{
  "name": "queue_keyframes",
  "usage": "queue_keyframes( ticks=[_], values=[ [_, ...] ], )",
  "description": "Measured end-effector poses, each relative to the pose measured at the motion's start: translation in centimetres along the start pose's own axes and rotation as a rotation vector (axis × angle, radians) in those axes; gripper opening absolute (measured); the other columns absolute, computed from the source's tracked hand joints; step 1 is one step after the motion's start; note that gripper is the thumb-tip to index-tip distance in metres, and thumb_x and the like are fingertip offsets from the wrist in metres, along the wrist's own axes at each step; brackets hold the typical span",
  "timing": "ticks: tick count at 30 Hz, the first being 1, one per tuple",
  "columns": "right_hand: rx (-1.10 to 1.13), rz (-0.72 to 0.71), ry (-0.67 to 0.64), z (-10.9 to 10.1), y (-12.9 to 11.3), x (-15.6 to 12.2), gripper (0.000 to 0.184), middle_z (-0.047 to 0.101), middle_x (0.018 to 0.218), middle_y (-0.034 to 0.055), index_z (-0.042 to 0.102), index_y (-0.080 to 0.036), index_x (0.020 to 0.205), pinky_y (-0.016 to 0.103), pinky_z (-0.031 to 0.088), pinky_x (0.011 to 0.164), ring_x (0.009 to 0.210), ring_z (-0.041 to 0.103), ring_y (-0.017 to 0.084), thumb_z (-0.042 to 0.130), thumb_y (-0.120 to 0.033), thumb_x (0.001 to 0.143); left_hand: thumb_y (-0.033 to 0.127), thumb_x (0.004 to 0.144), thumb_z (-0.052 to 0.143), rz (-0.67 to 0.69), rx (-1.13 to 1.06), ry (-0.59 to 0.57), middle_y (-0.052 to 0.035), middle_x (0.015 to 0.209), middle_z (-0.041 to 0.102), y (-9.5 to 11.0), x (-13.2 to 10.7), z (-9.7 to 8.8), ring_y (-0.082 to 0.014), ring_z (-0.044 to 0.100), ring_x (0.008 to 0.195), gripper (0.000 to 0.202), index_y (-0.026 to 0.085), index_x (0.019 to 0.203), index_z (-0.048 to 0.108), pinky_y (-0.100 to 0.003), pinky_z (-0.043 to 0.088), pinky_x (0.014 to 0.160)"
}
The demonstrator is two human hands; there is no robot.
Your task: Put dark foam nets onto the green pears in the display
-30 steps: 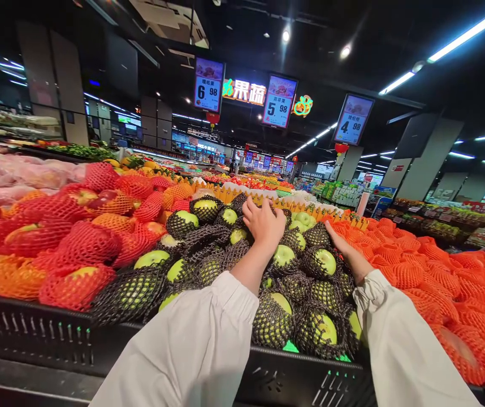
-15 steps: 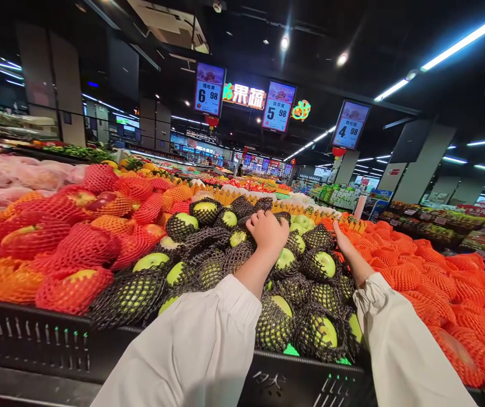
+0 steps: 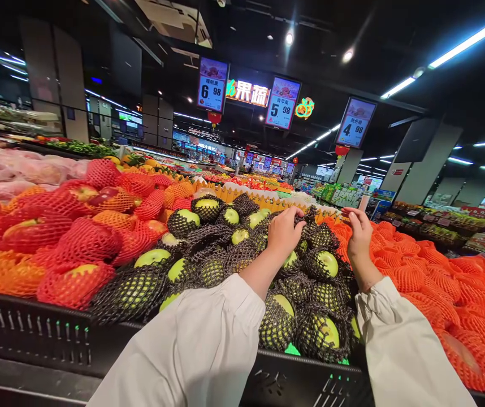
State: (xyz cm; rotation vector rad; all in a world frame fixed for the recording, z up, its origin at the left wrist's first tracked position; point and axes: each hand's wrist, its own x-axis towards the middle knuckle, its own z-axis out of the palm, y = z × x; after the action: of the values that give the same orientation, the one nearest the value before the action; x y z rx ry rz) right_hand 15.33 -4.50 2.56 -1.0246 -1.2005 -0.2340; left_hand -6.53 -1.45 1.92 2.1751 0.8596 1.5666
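Observation:
My left hand [image 3: 284,233] reaches over the back of a heap of green apples in black foam netting. Its fingers and thumb curve round a black-netted green apple [image 3: 309,221], mostly hidden behind the hand. To the right, my right hand [image 3: 358,233] is raised at the border with the red-netted fruit, fingers loosely bent and apart, nothing visible in it. Nearer me lie more netted apples, among them a front green apple [image 3: 325,332] and a green apple [image 3: 327,263] between my wrists.
A black crate [image 3: 306,376] with slotted walls holds the apples at the front. Red-netted fruit [image 3: 412,280] fills the right side, and pink- and orange-netted apples [image 3: 83,249] the left. A yellow scalloped divider [image 3: 234,196] runs behind. Price screens [image 3: 282,104] hang overhead.
My left hand has moved right across the back of the heap, with a black-netted apple now covering where bare green apples showed. My right hand has risen and bent its fingers.

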Motion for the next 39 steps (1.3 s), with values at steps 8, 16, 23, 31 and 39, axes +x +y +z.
queue_keyframes(
  ticks=[8, 16, 23, 31, 39],
  values=[
    [-0.181, -0.33, -0.511, 1.3, -3.6, -1.8, 0.036, 0.058, 0.137, 0.0057, 0.066, -0.03, 0.12, 0.047, 0.036, 0.113, 0.132, 0.049, 0.026, 0.063, -0.048, 0.089, 0.03, 0.093, 0.06, 0.075, 0.006, -0.093, -0.0003, 0.106, 0.075, -0.1, -0.3, 0.5, -0.0214, 0.068, 0.1, 0.014, 0.029, 0.106, 0.064, -0.03, 0.049, 0.088],
    [-0.03, -0.087, -0.49, 2.0, -2.5, -1.8, 0.032, 0.072, 0.091, 0.0048, 0.072, -0.023, 0.082, 0.043, 0.051, 0.092, 0.091, 0.065, 0.025, 0.075, -0.054, 0.076, 0.036, 0.095, 0.058, 0.013, -0.008, 0.068, -0.0011, 0.095, 0.074, 0.0, -0.3, 0.4, -0.021, 0.068, 0.086, 0.012, 0.025, 0.094, 0.063, -0.029, 0.047, 0.076],
    [0.224, 0.151, -0.209, 2.2, -2.5, -1.8, 0.038, 0.069, 0.091, 0.0029, 0.069, -0.022, 0.088, 0.033, 0.052, 0.081, 0.085, 0.063, 0.02, 0.081, -0.051, 0.066, 0.053, 0.088, 0.062, 0.073, 0.083, -0.111, -0.0047, 0.103, 0.074, 0.1, -0.3, 0.8, -0.0239, 0.067, 0.093, 0.032, 0.023, 0.098, 0.068, -0.031, 0.048, 0.077],
    [0.185, 0.329, -0.272, 1.8, -2.3, -1.6, 0.05, 0.06, 0.07, -0.0001, 0.055, -0.023, 0.074, 0.032, 0.05, 0.062, 0.066, 0.059, 0.02, 0.075, -0.067, 0.062, 0.049, 0.099, 0.043, 0.042, 0.156, -0.14, -0.006, 0.087, 0.074, 0.2, -0.4, 0.6, -0.023, 0.067, 0.084, 0.041, 0.023, 0.082, 0.07, -0.029, 0.045, 0.069],
    [0.485, 0.43, -0.692, 1.4, -2.7, -2.6, 0.045, 0.069, 0.096, 0.0032, 0.066, -0.026, 0.097, 0.036, 0.054, 0.074, 0.087, 0.067, 0.025, 0.082, -0.055, 0.067, 0.046, 0.102, 0.033, -0.235, 0.153, -0.055, -0.0092, 0.085, 0.073, 0.4, -0.1, 0.2, -0.0241, 0.067, 0.078, 0.046, 0.02, 0.084, 0.066, -0.029, 0.042, 0.065]
  ],
)
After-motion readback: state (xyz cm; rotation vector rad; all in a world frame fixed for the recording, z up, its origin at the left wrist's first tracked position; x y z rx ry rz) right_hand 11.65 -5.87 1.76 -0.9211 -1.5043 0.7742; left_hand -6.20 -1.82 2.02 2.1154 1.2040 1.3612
